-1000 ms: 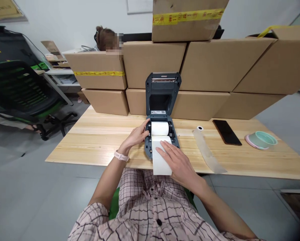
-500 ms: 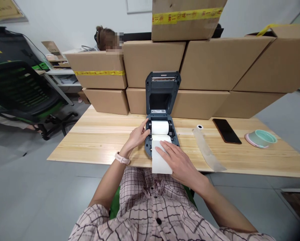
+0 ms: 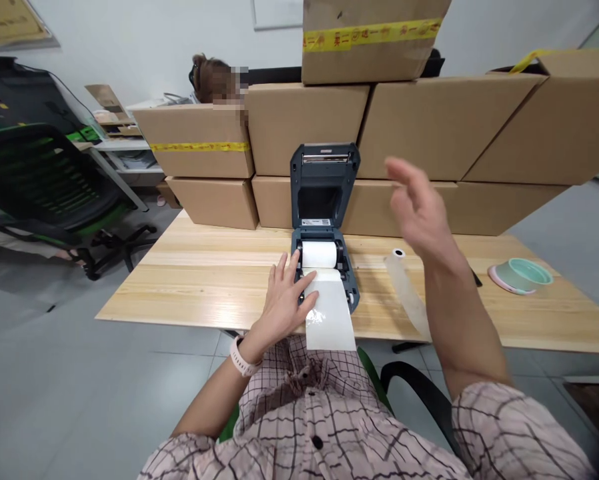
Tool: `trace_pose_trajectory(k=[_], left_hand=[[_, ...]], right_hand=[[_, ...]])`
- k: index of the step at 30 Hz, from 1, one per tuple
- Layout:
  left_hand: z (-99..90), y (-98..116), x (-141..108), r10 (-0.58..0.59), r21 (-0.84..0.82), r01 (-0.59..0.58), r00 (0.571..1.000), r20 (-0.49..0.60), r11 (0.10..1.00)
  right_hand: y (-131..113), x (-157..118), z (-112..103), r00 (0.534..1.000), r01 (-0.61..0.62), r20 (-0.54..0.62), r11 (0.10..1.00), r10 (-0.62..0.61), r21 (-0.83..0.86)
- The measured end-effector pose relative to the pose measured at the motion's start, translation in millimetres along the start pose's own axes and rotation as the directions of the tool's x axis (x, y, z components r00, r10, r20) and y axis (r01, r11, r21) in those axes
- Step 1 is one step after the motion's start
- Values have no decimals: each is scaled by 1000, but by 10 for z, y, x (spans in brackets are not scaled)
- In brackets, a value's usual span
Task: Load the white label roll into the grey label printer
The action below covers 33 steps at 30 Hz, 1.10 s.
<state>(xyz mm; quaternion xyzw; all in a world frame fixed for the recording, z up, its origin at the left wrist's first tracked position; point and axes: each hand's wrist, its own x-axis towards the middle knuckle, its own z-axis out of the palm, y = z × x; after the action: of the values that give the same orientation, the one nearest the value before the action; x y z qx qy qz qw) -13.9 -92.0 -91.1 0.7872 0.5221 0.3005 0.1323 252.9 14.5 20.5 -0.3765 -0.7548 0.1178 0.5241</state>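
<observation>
A dark grey label printer stands on the wooden table with its lid raised. Inside sits a white label roll, and its strip of labels runs out over the front and past the table edge. My left hand is open, fingers spread, resting on the printer's left side and the strip's upper left. Raised to the right of the printer, my right hand is slightly blurred and holds nothing, with its fingers apart. Below it lies a small roll with a translucent strip unwound towards me.
Cardboard boxes are stacked along the table's back. A mint-green bowl stands at the right; a phone is mostly hidden behind my right forearm. Beyond the boxes a person's head shows. An office chair stands on the left.
My right hand has left the label strip and risen up and right. My left hand has shifted from the printer's edge onto the strip's left side, fingers spreading.
</observation>
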Motion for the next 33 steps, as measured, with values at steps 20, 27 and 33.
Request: trace_pose_trajectory(k=[20,27,33], left_hand=[[-76,141,-185,-374,-541,149,865,-334,828],[86,100,157,-455,-835,352,879,141,423],[75,80,45,-418,-787,343,901,121,512]], right_hand=[[-318,-1347,633,988,-92,128,995,87,35],[-92,-1536,757,966,-241,89,970,241,-11],[-78,-1590,853,929,-328,210,941,304,89]])
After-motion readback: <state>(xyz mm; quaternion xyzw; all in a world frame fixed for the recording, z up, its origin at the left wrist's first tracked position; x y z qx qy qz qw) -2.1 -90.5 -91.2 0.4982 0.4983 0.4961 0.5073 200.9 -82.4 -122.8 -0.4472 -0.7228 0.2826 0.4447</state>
